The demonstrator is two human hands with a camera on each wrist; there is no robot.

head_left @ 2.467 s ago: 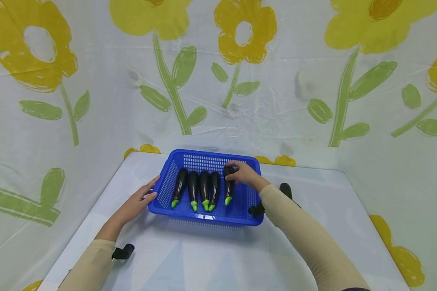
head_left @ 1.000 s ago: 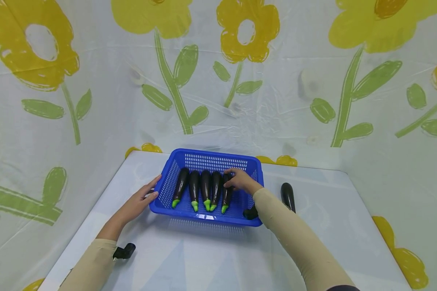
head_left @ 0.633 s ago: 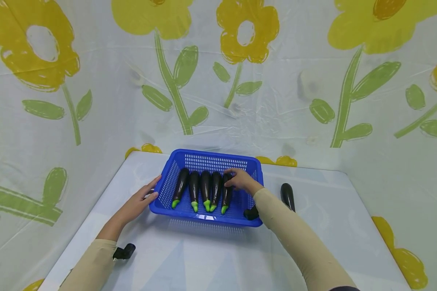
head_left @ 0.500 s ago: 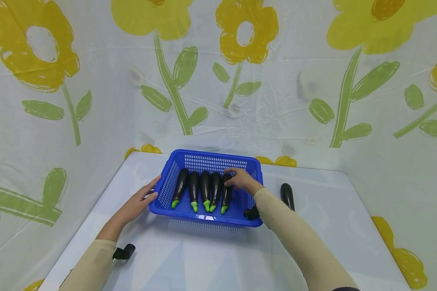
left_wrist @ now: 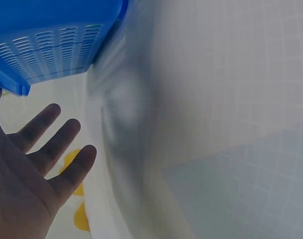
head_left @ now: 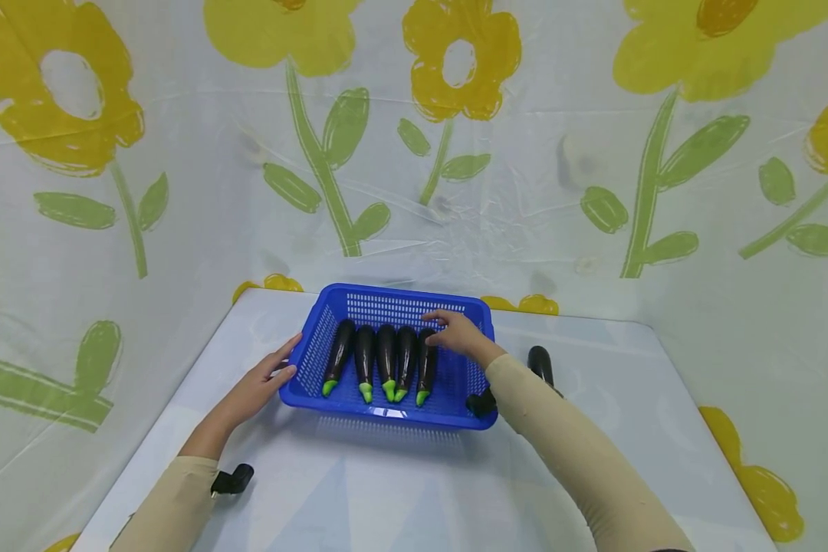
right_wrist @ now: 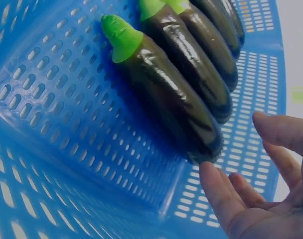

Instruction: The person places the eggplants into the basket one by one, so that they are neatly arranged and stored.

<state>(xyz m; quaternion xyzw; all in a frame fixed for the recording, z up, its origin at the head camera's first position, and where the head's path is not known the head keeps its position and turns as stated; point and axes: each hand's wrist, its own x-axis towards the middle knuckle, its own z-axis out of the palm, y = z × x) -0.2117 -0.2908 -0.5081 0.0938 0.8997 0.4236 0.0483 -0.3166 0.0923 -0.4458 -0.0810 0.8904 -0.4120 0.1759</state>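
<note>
A blue mesh basket [head_left: 386,418] stands on the white table [head_left: 386,491] and holds several dark eggplants with green stems, side by side. My right hand [head_left: 455,331] hovers with relaxed fingers just past the far end of the rightmost eggplant [head_left: 425,368]. In the right wrist view the right hand [right_wrist: 256,199] is empty, and its fingertips are a little apart from the rightmost eggplant [right_wrist: 166,104] inside the basket [right_wrist: 67,149]. My left hand [head_left: 265,376] lies against the basket's left wall with its fingers straight. The left wrist view shows the left hand [left_wrist: 32,169] spread below the basket's corner [left_wrist: 52,45].
One more eggplant [head_left: 540,360] lies on the table just right of the basket, partly behind my right forearm. Flower-print plastic sheeting [head_left: 593,192] walls in the table on three sides. The near part of the table lies in front of the basket.
The right hand slid the rightmost eggplant left against the others, then let go of it and drew slightly back and up. The left hand and basket stayed put.
</note>
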